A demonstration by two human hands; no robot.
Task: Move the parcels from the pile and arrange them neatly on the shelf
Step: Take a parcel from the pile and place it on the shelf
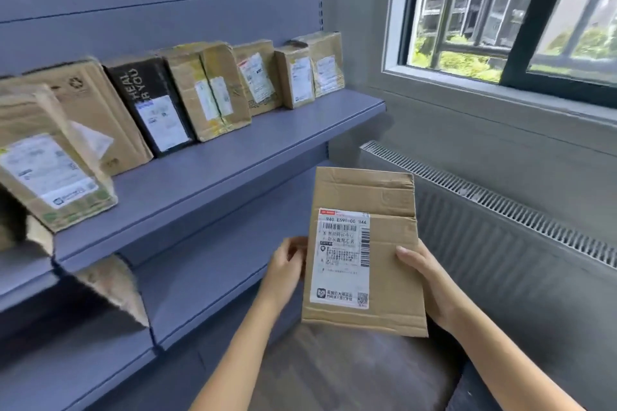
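Observation:
I hold a flat brown cardboard parcel (384,243) upright in front of me, its white shipping label facing me. My left hand (287,264) grips its left edge and my right hand (424,274) grips its right edge. It hangs to the right of the blue shelf (233,157), below the shelf board's level. Several parcels lean in a row against the shelf's back panel: brown ones (207,90) and a black one (150,103). The nearest parcel (50,157) at the far left is blurred.
A lower blue shelf board (213,264) sits under the upper one. A grey radiator (500,227) runs along the wall on the right, below a window (500,10). Dark wooden floor (334,370) lies beneath my arms. The pile is not in view.

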